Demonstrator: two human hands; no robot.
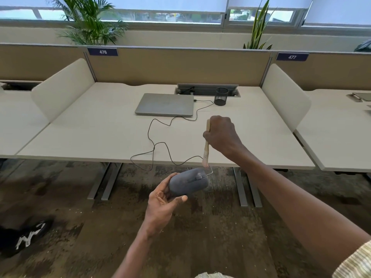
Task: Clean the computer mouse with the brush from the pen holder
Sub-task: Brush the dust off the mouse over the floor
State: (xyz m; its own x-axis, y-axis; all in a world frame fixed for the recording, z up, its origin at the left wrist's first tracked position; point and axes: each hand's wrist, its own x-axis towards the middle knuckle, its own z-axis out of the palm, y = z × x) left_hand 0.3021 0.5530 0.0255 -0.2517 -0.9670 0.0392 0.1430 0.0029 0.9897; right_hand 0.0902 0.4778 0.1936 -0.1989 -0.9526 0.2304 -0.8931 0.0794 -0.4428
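Head view: computer mouse (188, 182) lifted off the table (100, 125) and held out over the carpeted floor, probably so loosened dust falls away from the work surface. Cradled from beneath and behind by the left hand (163, 205), fingers (173, 176) curled round the rear of the shell and thumb pressed along the near side, leaving the buttons and scroll wheel bare for brushing. Tilted with its front end up and to the right, towards the brush (206, 146).

Brush gripped by the right hand (221, 135), fingers wrapped tight round the wooden handle in a fist, handle end poking out above. Held nearly upright, bristles down, tips at or just touching the mouse's front edge where the cable (154, 146) leaves. Likely mid-sweep across the front; contact not certain.

Cable trailing in loose loops over the table edge and back to the closed laptop (164, 104), slack enough to allow the lift. Black mesh pen holder (221, 96) upright beside the laptop, apparently holding nothing now.
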